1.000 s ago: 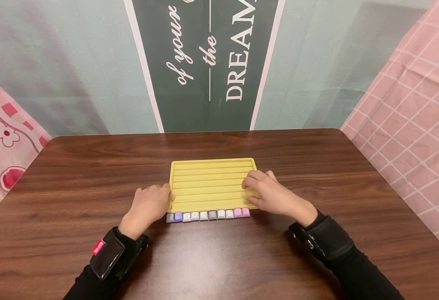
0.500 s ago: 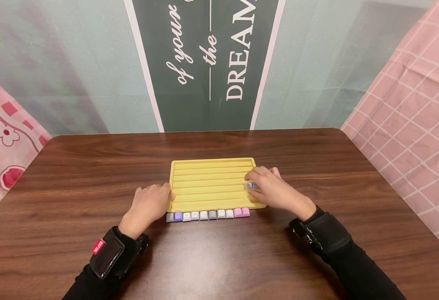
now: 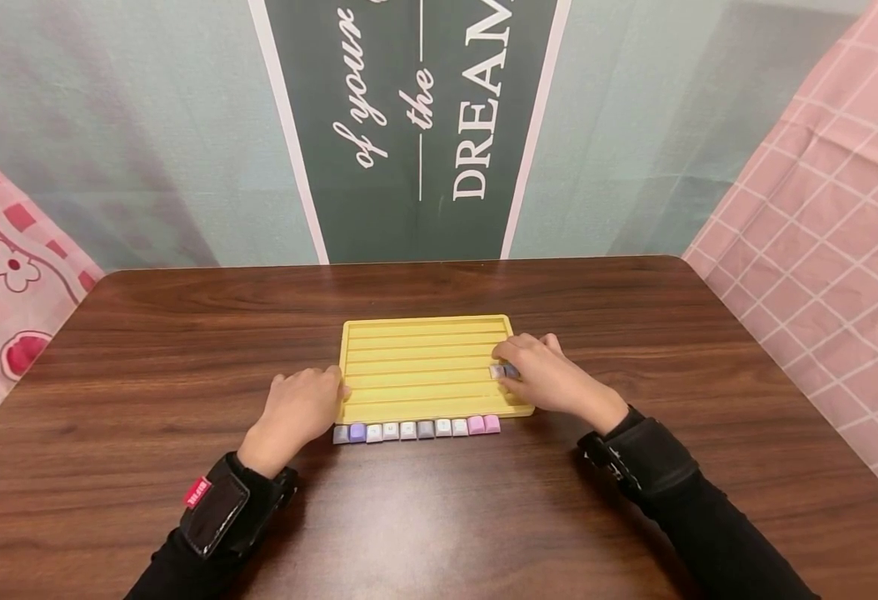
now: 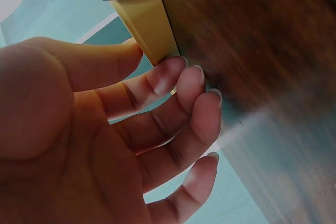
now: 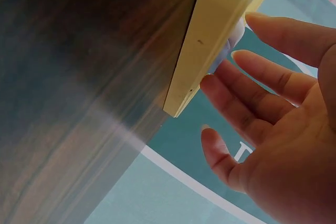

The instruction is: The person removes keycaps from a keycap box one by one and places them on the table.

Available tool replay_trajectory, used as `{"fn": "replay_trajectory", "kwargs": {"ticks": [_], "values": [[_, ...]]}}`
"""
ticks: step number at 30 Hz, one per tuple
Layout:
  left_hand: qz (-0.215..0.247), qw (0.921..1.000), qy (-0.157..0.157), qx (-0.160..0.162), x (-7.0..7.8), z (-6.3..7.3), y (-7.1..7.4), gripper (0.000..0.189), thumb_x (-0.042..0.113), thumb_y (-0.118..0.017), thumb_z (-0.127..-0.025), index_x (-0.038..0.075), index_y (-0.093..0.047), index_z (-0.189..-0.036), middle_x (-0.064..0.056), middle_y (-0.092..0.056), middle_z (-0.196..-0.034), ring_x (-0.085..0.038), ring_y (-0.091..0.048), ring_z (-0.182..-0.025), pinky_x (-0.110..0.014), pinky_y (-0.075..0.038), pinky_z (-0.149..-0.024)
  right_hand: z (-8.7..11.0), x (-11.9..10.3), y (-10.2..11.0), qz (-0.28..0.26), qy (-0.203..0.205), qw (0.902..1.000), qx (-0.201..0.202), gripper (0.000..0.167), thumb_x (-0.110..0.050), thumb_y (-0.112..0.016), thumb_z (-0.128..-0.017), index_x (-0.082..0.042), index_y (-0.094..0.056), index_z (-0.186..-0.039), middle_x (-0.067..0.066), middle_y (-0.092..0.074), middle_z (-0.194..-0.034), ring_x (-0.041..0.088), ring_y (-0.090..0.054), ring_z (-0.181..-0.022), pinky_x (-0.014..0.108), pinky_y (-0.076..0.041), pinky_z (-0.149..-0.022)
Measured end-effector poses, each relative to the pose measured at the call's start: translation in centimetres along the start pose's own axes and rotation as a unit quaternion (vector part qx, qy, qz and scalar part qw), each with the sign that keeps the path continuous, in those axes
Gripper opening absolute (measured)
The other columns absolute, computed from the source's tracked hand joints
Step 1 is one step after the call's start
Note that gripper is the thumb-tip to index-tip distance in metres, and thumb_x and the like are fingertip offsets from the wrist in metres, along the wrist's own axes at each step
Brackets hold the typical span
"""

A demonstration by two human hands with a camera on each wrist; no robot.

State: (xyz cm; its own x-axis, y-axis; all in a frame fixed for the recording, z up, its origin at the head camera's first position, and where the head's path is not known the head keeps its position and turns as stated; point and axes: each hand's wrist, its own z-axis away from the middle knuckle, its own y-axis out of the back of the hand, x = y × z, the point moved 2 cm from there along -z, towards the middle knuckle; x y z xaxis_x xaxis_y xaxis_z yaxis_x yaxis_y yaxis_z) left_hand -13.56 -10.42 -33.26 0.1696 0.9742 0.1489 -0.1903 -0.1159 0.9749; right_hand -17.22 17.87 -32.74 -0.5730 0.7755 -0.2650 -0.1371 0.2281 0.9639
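A yellow ridged tray (image 3: 409, 367) lies on the dark wood table. My left hand (image 3: 300, 412) grips its left edge; the left wrist view shows the thumb and index finger at the tray's corner (image 4: 149, 22). Over the right end of the tray is my right hand (image 3: 551, 375). Its thumb and fingers pinch a white keycap (image 3: 496, 372) and a dark grey keycap (image 3: 511, 370) in the tray. In the right wrist view these are partly hidden behind the tray wall (image 5: 202, 40).
Along the tray's near edge runs a row of several keycaps, in grey, purple, white (image 3: 407, 431) and pink (image 3: 484, 425). The table (image 3: 439, 517) reaches back to a green and teal cloth (image 3: 416, 225). Pink cloths hang at both sides.
My right hand has shifted slightly right and away from me, and the white and dark grey keycaps between its fingers have come into sight. The left hand stays where it was.
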Motion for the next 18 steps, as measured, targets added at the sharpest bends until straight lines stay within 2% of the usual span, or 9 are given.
{"fn": "replay_trajectory", "kwargs": {"ticks": [6,13,18], "values": [[-0.001,1.0000,-0.001,0.001,0.04,0.04,0.04,0.021,0.021,-0.051,-0.094,0.002,-0.057,-0.088,-0.004,-0.047,-0.063,-0.020,-0.049,-0.062,-0.037,-0.033,-0.059,-0.17,-0.01,-0.02,0.009,-0.004,0.9999,-0.004,0.017,-0.017,-0.064,-0.086,-0.006,-0.061,-0.099,0.002,-0.059,-0.093,0.021,-0.050,-0.090,0.036,-0.023,-0.068],[0.008,0.9998,-0.001,0.016,-0.08,0.05,0.02,0.020,0.020,-0.052,-0.093,0.006,-0.053,-0.077,-0.004,-0.049,-0.064,-0.024,-0.055,-0.067,-0.040,-0.034,-0.060,-0.35,0.08,-0.14,0.018,-0.002,0.9998,0.000,0.007,-0.015,-0.064,-0.085,-0.010,-0.061,-0.088,0.000,-0.058,-0.088,0.020,-0.050,-0.088,0.035,-0.023,-0.067],[0.007,0.9998,-0.002,0.019,-0.10,0.06,0.05,0.021,0.020,-0.052,-0.093,0.007,-0.053,-0.077,-0.005,-0.050,-0.065,-0.025,-0.055,-0.067,-0.040,-0.034,-0.060,-0.36,0.23,-0.17,0.017,0.002,0.9998,0.007,0.005,-0.013,-0.065,-0.084,-0.011,-0.061,-0.085,-0.001,-0.057,-0.085,0.021,-0.050,-0.088,0.035,-0.024,-0.067]]}}
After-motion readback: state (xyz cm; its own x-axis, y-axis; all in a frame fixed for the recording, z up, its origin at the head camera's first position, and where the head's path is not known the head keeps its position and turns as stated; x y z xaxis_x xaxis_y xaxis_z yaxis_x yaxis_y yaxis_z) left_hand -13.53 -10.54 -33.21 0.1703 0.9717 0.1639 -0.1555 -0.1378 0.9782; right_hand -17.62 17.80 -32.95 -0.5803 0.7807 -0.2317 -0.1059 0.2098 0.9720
